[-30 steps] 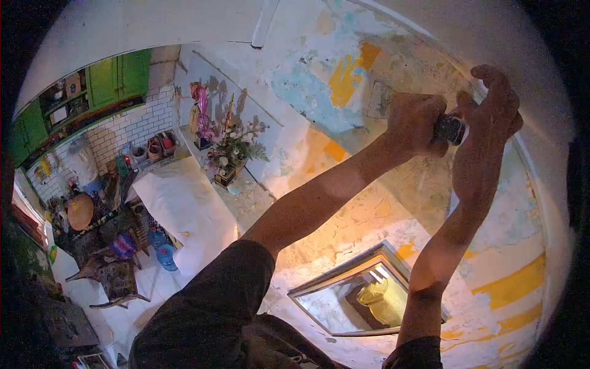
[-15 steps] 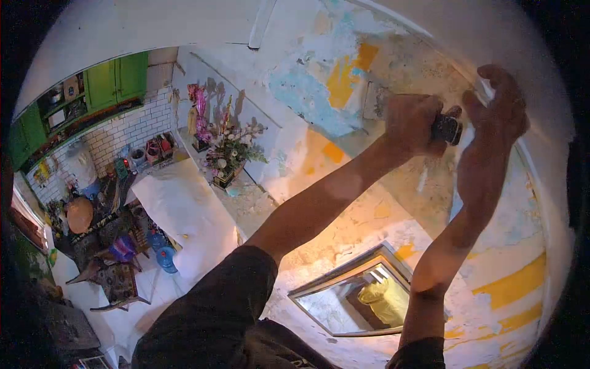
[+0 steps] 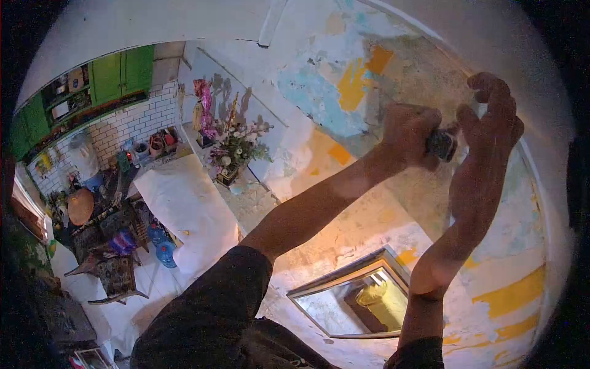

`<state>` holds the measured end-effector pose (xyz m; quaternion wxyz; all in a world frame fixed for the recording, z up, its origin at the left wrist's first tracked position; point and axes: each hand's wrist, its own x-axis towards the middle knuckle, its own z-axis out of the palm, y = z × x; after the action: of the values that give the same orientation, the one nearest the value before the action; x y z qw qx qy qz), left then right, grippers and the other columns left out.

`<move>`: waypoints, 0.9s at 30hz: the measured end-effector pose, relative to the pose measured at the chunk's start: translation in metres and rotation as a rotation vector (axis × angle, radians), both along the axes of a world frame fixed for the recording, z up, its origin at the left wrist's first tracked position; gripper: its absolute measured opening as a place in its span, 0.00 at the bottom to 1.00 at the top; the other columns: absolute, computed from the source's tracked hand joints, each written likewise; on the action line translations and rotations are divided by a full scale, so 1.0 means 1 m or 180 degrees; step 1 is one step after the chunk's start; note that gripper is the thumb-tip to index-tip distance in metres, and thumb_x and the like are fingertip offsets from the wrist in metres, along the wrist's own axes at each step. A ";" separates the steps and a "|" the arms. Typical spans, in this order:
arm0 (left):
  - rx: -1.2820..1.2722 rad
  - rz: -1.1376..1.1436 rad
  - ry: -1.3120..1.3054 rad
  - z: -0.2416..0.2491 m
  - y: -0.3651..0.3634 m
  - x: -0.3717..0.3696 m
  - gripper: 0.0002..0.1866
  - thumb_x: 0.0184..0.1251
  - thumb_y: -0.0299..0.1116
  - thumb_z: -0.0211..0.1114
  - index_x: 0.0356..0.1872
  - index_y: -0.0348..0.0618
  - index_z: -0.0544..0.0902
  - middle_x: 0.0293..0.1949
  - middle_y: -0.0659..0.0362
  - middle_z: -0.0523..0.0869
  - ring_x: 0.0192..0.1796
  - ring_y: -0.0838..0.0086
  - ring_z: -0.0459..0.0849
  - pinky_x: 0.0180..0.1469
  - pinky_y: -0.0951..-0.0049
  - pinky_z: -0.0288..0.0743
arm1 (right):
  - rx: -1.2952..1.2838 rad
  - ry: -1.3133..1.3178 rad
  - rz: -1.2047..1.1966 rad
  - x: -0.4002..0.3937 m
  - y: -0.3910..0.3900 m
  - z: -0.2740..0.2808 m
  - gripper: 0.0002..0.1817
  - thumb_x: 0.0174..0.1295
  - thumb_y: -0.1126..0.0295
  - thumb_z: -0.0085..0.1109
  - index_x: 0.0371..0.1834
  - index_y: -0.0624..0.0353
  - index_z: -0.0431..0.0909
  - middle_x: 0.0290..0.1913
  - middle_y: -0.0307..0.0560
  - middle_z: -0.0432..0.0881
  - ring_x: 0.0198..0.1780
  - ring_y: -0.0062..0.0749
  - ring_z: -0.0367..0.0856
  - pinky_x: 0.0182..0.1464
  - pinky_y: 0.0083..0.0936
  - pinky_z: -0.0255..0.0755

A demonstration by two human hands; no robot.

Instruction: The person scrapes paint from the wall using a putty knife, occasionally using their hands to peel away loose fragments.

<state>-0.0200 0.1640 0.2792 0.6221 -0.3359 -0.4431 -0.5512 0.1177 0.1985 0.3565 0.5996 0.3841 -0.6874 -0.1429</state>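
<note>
My left hand (image 3: 410, 130) is closed in a fist around a dark, blocky-ended object (image 3: 441, 146), most of it hidden by the fingers. It is held up against a wall (image 3: 353, 184) of patchy, peeling paint in blue, orange and bare plaster. To its right, my right hand (image 3: 491, 114) is raised near the wall's upper edge. Its fingers are bent, with the thumb apart from them, and nothing shows between them.
Below my arms is a framed mirror (image 3: 335, 264) reflecting something yellow. A flower arrangement (image 3: 236, 154) stands on a ledge to the left, beside a white-covered table (image 3: 184, 203). Farther off are green cabinets (image 3: 135, 72), a wooden chair (image 3: 120, 280) and blue water bottles (image 3: 166, 252).
Both hands have shifted slightly lower in view. The right hand's thumb has moved a little left, nearer my left fist. The left hand keeps its grip on the dark object.
</note>
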 end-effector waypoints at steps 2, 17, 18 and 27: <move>0.0036 -0.0141 0.0424 0.000 0.003 0.000 0.19 0.25 0.42 0.72 0.15 0.46 0.71 0.14 0.56 0.74 0.18 0.59 0.76 0.21 0.63 0.68 | -0.0054 0.0137 -0.0421 0.006 -0.010 -0.008 0.13 0.58 0.68 0.48 0.46 0.56 0.70 0.48 0.46 0.73 0.54 0.37 0.67 0.58 0.34 0.53; -0.1070 0.0934 -0.0243 -0.016 -0.018 -0.008 0.15 0.46 0.43 0.66 0.36 0.50 0.82 0.21 0.58 0.80 0.23 0.57 0.79 0.26 0.62 0.72 | -0.0123 -0.0363 -0.0868 -0.036 -0.009 -0.032 0.11 0.53 0.65 0.54 0.38 0.55 0.75 0.50 0.51 0.71 0.54 0.47 0.64 0.55 0.41 0.55; -0.1085 0.0925 -0.0253 -0.021 -0.017 -0.013 0.15 0.46 0.43 0.66 0.36 0.50 0.82 0.21 0.58 0.80 0.23 0.57 0.79 0.26 0.62 0.72 | -0.0259 -0.0619 -0.0678 -0.041 -0.010 -0.035 0.13 0.53 0.63 0.54 0.40 0.55 0.74 0.51 0.51 0.70 0.54 0.48 0.63 0.56 0.41 0.54; -0.1086 0.0382 0.0395 -0.038 -0.035 -0.047 0.13 0.40 0.37 0.68 0.31 0.47 0.81 0.20 0.57 0.79 0.24 0.59 0.78 0.25 0.64 0.68 | -0.0968 -0.0568 -0.0183 -0.031 -0.015 -0.051 0.21 0.61 0.57 0.48 0.52 0.58 0.67 0.47 0.61 0.65 0.51 0.52 0.62 0.58 0.45 0.52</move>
<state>-0.0667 0.1290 0.2407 0.6140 -0.4428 -0.5102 -0.4082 0.0865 0.1836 0.3051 0.5831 0.2803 -0.7623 -0.0197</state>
